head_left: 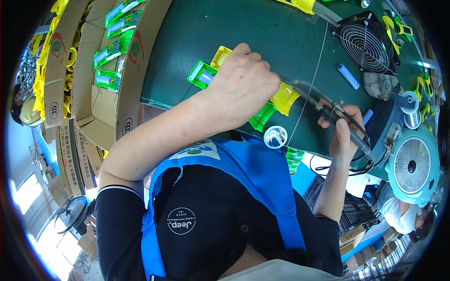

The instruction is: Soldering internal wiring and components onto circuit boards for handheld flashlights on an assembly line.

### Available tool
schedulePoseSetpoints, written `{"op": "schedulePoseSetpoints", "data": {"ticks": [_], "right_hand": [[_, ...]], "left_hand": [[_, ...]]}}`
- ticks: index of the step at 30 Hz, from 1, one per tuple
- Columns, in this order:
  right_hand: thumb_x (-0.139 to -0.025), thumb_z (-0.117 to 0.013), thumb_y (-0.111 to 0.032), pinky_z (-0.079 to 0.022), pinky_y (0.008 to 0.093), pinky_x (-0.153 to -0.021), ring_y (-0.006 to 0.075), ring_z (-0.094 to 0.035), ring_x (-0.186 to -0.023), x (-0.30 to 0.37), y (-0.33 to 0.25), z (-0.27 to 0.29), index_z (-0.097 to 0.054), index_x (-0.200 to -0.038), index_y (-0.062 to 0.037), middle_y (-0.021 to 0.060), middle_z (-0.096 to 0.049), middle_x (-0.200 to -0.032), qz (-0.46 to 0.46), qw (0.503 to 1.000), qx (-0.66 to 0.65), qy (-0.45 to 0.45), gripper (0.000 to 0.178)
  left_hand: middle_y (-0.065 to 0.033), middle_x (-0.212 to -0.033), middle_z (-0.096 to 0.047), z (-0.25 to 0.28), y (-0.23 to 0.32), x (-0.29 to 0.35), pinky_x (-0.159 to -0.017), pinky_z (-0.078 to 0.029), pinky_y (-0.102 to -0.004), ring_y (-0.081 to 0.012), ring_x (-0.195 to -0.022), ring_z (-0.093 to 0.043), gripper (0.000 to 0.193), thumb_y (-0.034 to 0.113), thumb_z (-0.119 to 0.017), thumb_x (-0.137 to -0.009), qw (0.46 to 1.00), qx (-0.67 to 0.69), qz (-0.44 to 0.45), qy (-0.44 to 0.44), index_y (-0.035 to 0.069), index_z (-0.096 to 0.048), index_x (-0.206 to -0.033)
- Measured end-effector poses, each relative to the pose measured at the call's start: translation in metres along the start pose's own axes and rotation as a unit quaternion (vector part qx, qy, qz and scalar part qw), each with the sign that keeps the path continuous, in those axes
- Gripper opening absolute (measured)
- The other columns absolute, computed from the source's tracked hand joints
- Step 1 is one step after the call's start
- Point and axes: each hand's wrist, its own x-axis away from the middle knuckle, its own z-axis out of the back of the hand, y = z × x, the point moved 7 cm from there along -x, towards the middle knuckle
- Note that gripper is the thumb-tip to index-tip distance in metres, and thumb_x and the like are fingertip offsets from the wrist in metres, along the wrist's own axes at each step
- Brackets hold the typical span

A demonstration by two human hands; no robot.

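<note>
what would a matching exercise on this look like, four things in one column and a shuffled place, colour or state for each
1. iron
2. apron
3. reflector
4. teal fan

a. silver, bowl-shaped
b. nearest the picture's right edge
c. held in the right hand
d. blue, worn over a black shirt

Pairs: 1-c, 2-d, 3-a, 4-b

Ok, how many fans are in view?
3: square black wire-guarded fan, upper right; round mint-green fan, right; round dark fan, lower left. Others may be hidden.
</note>
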Motion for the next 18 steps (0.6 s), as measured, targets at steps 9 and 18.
{"op": "schedulePoseSetpoints", "data": {"ticks": [9,18], "right_hand": [[-0.091,-0.061,-0.019,-0.052,0.0297,-0.075,0.0233,-0.067,-0.086,0.003,0.012,-0.072,-0.041,-0.112,-0.0016,0.0151,-0.054,-0.105,0.135,0.99,0.04,0.002,0.035],[-0.093,-0.057,-0.028,-0.053,0.0333,-0.075,0.0215,-0.066,-0.077,0.003,0.015,-0.074,-0.038,-0.111,-0.0009,0.017,-0.06,-0.091,0.115,0.993,0.014,0.028,0.038]], "left_hand": [[-0.0073,-0.069,-0.06,-0.001,-0.001,-0.004,-0.075,-0.042,-0.0337,-0.0212,-0.076,-0.06,0.005,0.011,-0.061,-0.07,1.0,-0.005,0.007,-0.011,0.007,-0.063,-0.071],[-0.0075,-0.07,-0.059,-0.001,-0.002,0.0,-0.075,-0.041,-0.0342,-0.0219,-0.076,-0.06,0.005,0.012,-0.061,-0.071,1.0,0.004,0.003,-0.021,0.007,-0.062,-0.07]]}}
